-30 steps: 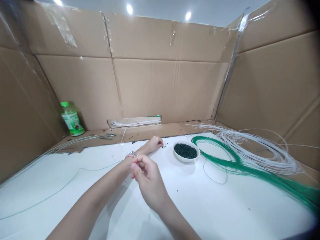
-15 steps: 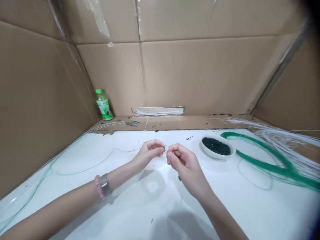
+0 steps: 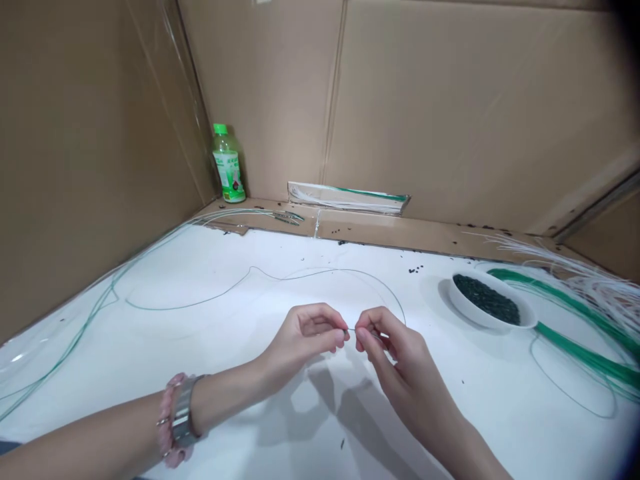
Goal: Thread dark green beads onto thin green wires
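Note:
My left hand (image 3: pixel 316 330) is closed in a pinch, with a tiny dark bead just showing at its fingertips. Close by on the right, my right hand (image 3: pixel 387 340) pinches a thin green thread (image 3: pixel 351 329), whose short end spans the narrow gap between both sets of fingertips. From the right hand the thread loops up and over the white tabletop, then trails away to the left. Over to the right, a white bowl (image 3: pixel 465 308) holds many small dark green beads (image 3: pixel 487 300). The other fingers of both hands are curled.
A green-capped bottle (image 3: pixel 229 167) stands in the back left corner. Bundled green strands (image 3: pixel 575 343) and white strands (image 3: pixel 585 267) lie at right. Long strands (image 3: pixel 105 300) run along the left edge. Cardboard walls (image 3: pixel 425 113) enclose the white table (image 3: pixel 200 347). Stray beads (image 3: pixel 415 270) lie near the back.
The view has tilted down and shifted left. My hands remain close together, now lower in the picture, and the thread's loop shows above the right hand.

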Tool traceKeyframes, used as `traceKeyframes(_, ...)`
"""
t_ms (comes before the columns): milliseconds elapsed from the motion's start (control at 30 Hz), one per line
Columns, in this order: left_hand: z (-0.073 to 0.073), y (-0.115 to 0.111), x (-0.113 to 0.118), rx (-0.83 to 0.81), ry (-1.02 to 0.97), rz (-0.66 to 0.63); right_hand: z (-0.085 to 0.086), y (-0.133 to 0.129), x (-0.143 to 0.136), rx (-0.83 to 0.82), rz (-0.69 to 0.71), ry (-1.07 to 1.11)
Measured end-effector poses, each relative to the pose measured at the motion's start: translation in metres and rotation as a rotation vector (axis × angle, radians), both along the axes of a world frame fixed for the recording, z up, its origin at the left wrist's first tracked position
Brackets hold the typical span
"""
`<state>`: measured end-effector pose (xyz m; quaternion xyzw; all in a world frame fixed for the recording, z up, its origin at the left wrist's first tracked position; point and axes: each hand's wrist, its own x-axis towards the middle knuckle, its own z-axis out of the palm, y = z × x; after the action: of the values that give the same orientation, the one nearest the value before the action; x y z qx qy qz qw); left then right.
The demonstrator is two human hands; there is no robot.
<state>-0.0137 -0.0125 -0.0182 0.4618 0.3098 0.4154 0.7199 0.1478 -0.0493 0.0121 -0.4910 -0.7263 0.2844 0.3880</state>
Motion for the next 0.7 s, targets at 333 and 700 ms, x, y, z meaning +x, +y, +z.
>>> traceKeyframes(333, 0.0068, -0.0023, -0.0028, 0.034, -0.044, -0.092, 0.0009, -0.0052, -0.0061, -0.082, 0.003, 0.05)
traceKeyframes(700, 0.0104, -0.0056, -0.0052, 0.092, 0.067, -0.022, -0.0033, -0.0076, -0.0097, -0.086, -0.016, 0.034)
